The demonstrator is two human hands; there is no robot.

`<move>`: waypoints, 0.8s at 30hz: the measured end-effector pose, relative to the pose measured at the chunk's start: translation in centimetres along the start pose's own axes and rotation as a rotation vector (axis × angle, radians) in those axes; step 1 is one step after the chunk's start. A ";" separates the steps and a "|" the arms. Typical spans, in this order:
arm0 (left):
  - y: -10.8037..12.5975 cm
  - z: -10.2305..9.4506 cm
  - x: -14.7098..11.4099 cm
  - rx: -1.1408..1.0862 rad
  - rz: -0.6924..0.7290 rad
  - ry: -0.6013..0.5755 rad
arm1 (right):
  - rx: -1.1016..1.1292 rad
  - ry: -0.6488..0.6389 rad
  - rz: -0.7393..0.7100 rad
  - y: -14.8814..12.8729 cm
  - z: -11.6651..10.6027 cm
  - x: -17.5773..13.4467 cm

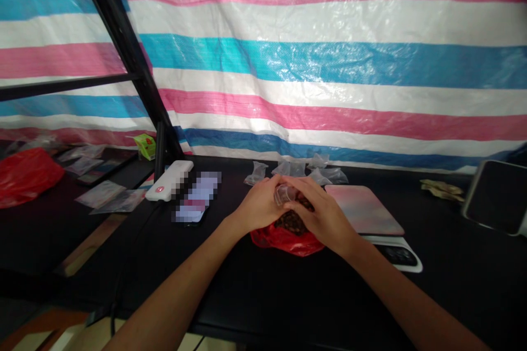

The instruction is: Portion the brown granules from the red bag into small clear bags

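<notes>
Currently, a small clear plastic bag (285, 194) is being held over brown bits (293, 223) in a red bag (288, 242). It's being gripped by the left hand (261, 204), fingers curled. Right hand (319, 208) is being held half-open alongside, thumb inward; grip can't be told. Space behind is being taken up by more clear bags (297, 169), right side by a pink-topped slab (364, 209).

red bag (290, 242): open, crumpled, glossy. brown bits (294, 223): small, heaped inside the bag. clear pouch (285, 193): small, over the bits; partly hidden, contents not discernible.
</notes>
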State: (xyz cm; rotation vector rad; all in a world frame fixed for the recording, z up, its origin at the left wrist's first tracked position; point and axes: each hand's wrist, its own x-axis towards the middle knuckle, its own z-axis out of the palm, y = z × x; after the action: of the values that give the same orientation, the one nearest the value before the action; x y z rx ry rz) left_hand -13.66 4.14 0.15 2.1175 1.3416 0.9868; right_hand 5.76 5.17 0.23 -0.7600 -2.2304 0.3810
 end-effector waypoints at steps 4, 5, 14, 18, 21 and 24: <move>0.3 0.4 0.0 -0.072 -0.038 0.039 | 0.003 0.047 0.073 0.1 -0.4 0.3; 0.3 0.4 0.0 -0.074 -0.037 0.050 | 0.000 0.056 0.063 0.0 -0.4 0.3; 0.1 0.4 -0.1 -0.152 -0.025 0.002 | -0.033 0.064 -0.038 0.1 -0.2 0.1; 0.2 0.5 -0.2 -0.142 -0.033 0.032 | 0.004 0.065 -0.031 0.6 -0.3 0.2; 0.2 0.5 -0.2 -0.136 -0.005 0.033 | 0.021 0.036 -0.137 0.4 0.0 0.2; 0.1 0.6 -0.1 -0.120 0.022 -0.002 | -0.009 0.044 -0.156 0.2 0.0 0.0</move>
State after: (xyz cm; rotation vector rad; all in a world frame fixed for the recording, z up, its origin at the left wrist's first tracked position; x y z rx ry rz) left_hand -13.15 3.96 -0.21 2.0467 1.2286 1.0473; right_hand 5.80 5.32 0.18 -0.5880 -2.2338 0.2763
